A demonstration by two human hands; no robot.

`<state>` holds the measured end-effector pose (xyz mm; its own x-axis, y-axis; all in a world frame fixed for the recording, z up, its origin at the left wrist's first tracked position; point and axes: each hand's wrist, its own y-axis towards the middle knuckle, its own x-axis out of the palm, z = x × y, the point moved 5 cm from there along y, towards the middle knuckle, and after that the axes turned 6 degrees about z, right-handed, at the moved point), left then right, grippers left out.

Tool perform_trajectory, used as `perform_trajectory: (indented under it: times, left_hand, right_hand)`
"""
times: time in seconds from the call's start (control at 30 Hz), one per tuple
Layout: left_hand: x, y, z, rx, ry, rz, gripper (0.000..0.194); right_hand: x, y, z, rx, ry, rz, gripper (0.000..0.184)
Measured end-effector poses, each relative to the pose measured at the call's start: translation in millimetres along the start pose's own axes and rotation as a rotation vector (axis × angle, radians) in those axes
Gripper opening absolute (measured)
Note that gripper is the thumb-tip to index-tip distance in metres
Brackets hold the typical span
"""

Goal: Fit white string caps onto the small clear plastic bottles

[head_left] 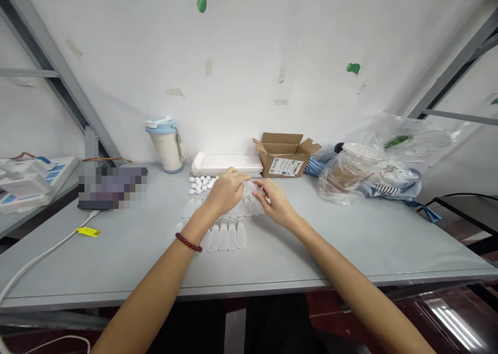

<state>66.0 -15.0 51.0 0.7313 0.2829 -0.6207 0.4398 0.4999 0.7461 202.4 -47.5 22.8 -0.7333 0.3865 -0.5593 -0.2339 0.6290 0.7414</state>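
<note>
My left hand [227, 190], with a dark red bead bracelet [189, 242] on its wrist, has its fingers bent around one side of a small translucent white piece [248, 188]. From the other side, the thumb and fingers of my right hand [274, 201] pinch the same piece; its exact kind cannot be made out. Beneath the hands lie rows of flat, translucent white pouch-like pieces [232, 236], some with thin loops at the top. My left hand and forearm hide part of these rows. Beyond the left hand sits a cluster of small white knobby pieces [199, 184].
At the wall stand a cream tumbler [165, 144], a stack of white flat packs [229, 163] and an open cardboard box [286, 159]. A plastic-bagged cup [354, 167] is at right. On the left, a blurred dark device [112, 188] has a white cable [50, 253] attached.
</note>
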Motion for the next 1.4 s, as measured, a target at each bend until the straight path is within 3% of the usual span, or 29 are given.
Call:
perform_trajectory:
  times: [0.17, 0.53, 0.83, 1.1, 1.4]
  left_hand:
    - [-1.3, 0, 11, 0.02, -0.094, 0.036, 0.038]
    - [-10.4, 2, 7, 0.001, -0.058, 0.168, 0.033]
    - [-10.7, 1, 13, 0.038, -0.07, 0.179, 0.028]
    - [-9.8, -1, 15, -0.005, -0.062, 0.131, 0.027]
    - [-10.3, 0, 16, -0.079, -0.1, 0.174, 0.03]
  right_hand:
    - [1, -1, 1, 0.029, 0.002, -0.019, 0.026]
    - [0, -1, 5, 0.067, -0.013, 0.027, 0.024]
    - [1, -1, 8, 0.039, -0.001, 0.024, 0.027]
    - [1, -1, 8, 0.048, 0.0, 0.006, 0.027]
    - [-4, 1, 4, 0.014, 0.001, 0.041, 0.025]
